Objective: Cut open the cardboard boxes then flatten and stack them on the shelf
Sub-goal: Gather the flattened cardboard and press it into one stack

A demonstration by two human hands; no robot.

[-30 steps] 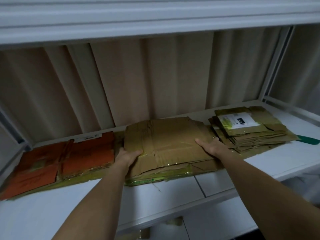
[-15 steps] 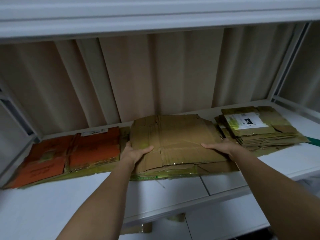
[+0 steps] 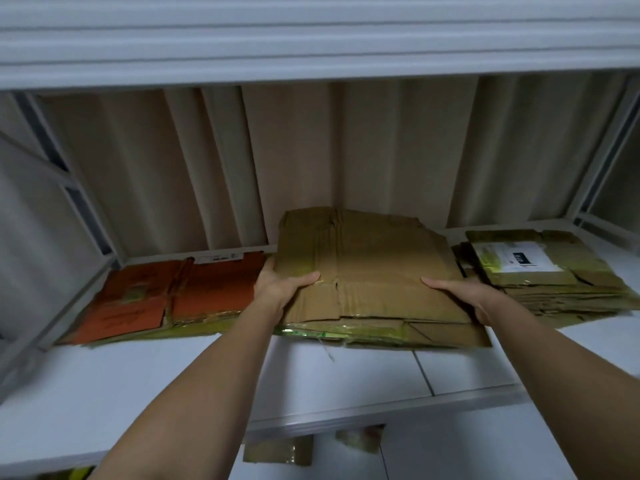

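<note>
Head view, centre of the frame: my left hand (image 3: 277,289) and right hand (image 3: 464,296) grip the opposite side edges of a flattened brown box (image 3: 374,268), thumbs lying on its top face and the other fingers tucked beneath, out of sight. It sits on a stack of flattened cardboard (image 3: 381,332) on the white shelf (image 3: 346,375), its far edge close to the corrugated back wall. I judge the sheet light and fairly stiff along its panels but ready to fold at the creases, so a hold at both sides, as here, should keep it flat; the glossy tape looks slick, and the bare board beside it seems the surer place for fingers. The top face is creased, torn near the middle of the near edge and crossed by a band of tape, with yellow-green tape shining along the stack's front edge. At left of the frame lie orange flattened boxes (image 3: 166,299); at right, a second brown pile (image 3: 554,289) topped by a white label (image 3: 512,258).
</note>
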